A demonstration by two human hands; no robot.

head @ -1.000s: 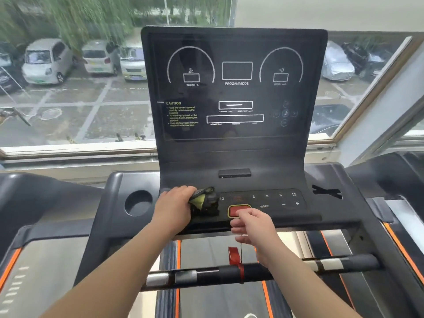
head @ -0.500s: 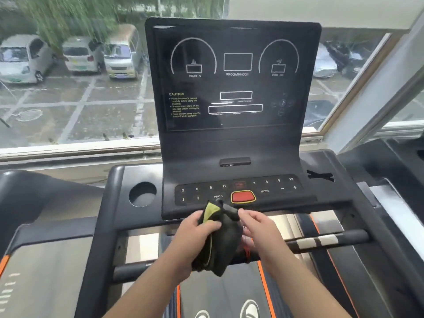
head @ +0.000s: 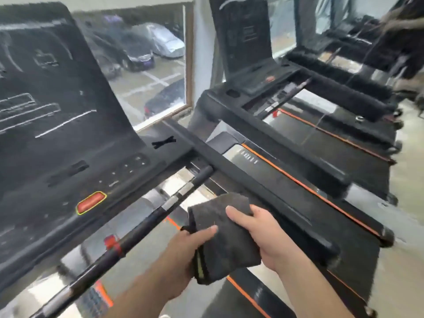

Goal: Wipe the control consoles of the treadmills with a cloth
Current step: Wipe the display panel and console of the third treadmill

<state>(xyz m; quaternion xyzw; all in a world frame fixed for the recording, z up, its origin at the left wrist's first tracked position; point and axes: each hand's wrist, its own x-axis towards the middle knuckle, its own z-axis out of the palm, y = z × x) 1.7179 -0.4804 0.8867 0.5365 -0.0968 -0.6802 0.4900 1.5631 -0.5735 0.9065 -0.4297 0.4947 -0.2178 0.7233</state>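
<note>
Frame blurred throughout; fine print unreadable.

- 9 o'clock of frame: black upright control console of the near treadmill point(head: 57, 99), white line markings on its dark display. Nothing touches it.
- At the console's 5 o'clock, on the button strip: red oval button with a yellow rim point(head: 91, 202).
- Below the strip: black crossbar handle with silver bands point(head: 142, 223), running from 7 o'clock up toward 1 o'clock. A red clip point(head: 113, 245) sits on it.
- 6 o'clock of frame: left hand point(head: 183, 246) grips the lower left edge of the folded dark grey cloth with a yellow-green edge point(head: 224, 237); thumb lies across the top face, fingers wrapped underneath.
- The cloth is held in the air between both hands, at the button's 4 o'clock, clear of the console and near the crossbar; I cannot tell whether it touches the bar.
- Right hand point(head: 263, 232) holds the cloth's right side, thumb on top, fingers curled under and hidden.
- 12 o'clock: window onto parked cars point(head: 149, 53).
- 1 o'clock: second black treadmill console point(head: 243, 35), well apart from the hands.
- 3 o'clock: black treadmill deck with orange edge stripe point(head: 321, 196).
</note>
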